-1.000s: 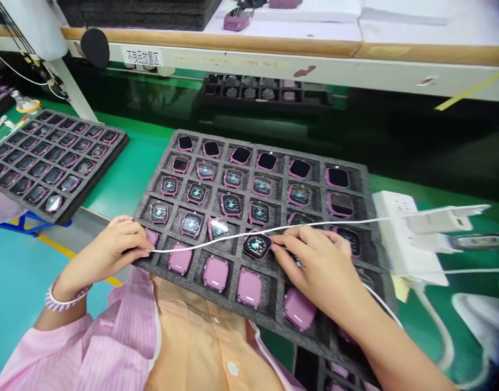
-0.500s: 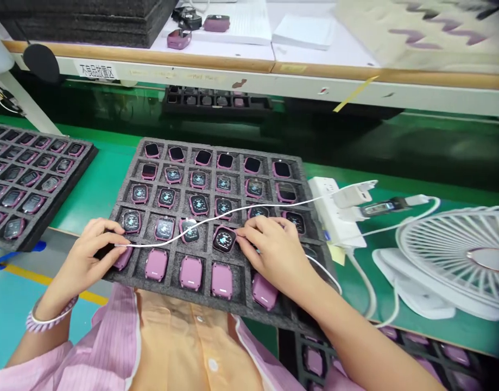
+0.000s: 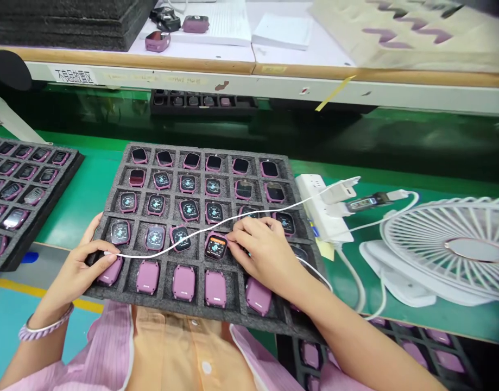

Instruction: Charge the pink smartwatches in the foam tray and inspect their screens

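A dark foam tray [image 3: 288, 179] with rows of pink smartwatches lies in front of me, its near edge over my lap. My right hand [image 3: 262, 251] pinches a lit pink smartwatch [image 3: 215, 246] in the fourth row, tilting it in its pocket. My left hand [image 3: 80, 266] rests on the tray's near left corner, fingers closed on the end of a thin white cable [image 3: 249, 214]. The cable runs across the tray to a white charger plug [image 3: 341, 190]. The nearest row holds watches lying face down [image 3: 183, 282].
A white power strip [image 3: 320, 214] lies right of the tray, and a white desk fan [image 3: 444, 244] further right. A second foam tray of watches [image 3: 19, 187] sits to the left. A shelf [image 3: 249, 68] with papers and pink watches runs along the back.
My view has swung a little further right, sliding everything leftwards in the picture. The watch under my right fingers now shows an orange band on its screen. Both hands hold their places.
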{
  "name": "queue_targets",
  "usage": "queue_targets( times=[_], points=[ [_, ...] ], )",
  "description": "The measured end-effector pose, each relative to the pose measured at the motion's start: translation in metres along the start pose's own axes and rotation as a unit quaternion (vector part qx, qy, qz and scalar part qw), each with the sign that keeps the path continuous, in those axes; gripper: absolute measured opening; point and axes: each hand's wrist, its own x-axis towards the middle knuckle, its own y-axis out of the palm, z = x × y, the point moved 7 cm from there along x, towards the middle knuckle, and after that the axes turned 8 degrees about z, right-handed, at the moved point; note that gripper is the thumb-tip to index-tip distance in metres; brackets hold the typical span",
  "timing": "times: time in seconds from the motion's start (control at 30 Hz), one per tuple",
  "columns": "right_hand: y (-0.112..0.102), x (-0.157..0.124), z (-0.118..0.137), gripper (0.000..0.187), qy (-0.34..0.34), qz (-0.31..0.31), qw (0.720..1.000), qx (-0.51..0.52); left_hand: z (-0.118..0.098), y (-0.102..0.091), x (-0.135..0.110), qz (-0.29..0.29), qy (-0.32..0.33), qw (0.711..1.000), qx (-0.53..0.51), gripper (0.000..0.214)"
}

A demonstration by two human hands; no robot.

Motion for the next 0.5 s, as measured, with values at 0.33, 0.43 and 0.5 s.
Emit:
queue_targets(
  times=[0.33,0.43,0.5],
  points=[
    [0.001,0.021,-0.012,0.019,-0.013,0.120,0.991,0.053,0.012,0.001,0.005,-0.015,-0.063,0.997,-0.034,0.035],
    [0.002,0.033,-0.028,0.017,-0.014,0.131,0.990,0.060,0.010,0.000,0.019,-0.026,-0.069,0.996,-0.044,0.037],
    [0.003,0.043,-0.042,0.018,-0.017,0.138,0.988,0.064,0.006,0.000,0.031,-0.039,-0.071,0.995,-0.055,0.040]
  ],
)
